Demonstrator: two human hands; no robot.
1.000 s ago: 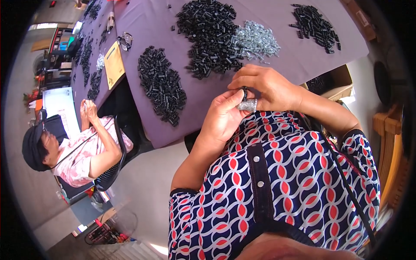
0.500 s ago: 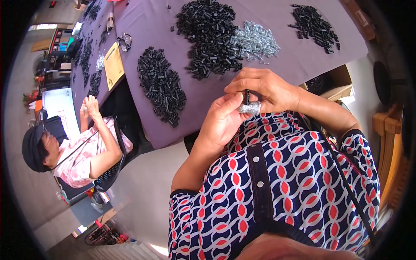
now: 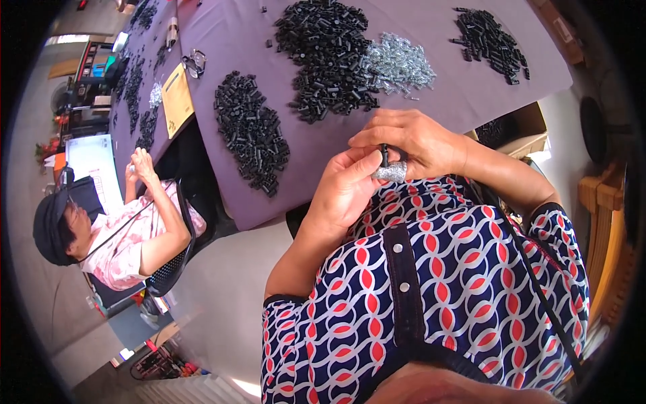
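Observation:
My left hand [image 3: 344, 185] and my right hand [image 3: 418, 140] meet just off the table's near edge, fingers closed in a pinch. Between them stands a small black tube [image 3: 384, 156], partly covered by the fingertips. Just below it is a glittery silver band [image 3: 390, 172]; whether it wraps a finger or is held, I cannot tell. Beyond my hands lie a large heap of black tubes [image 3: 323, 57] and, touching it on the right, a pile of small clear, shiny pieces [image 3: 402, 66]. To the left, another heap of black tubes [image 3: 250, 131] lies nearer the edge.
A smaller pile of black pieces [image 3: 490, 44] is at the far right of the purple-covered table [image 3: 431, 17]. Below that side stands an open cardboard box [image 3: 531, 135]. At left a seated co-worker [image 3: 128, 236] handles something small near a yellow envelope [image 3: 176, 101] and eyeglasses [image 3: 195, 62].
My hands stay together, shifting very slightly. The black tube leans a little differently and the silver band has turned slightly. At left, the co-worker's hands have moved slightly.

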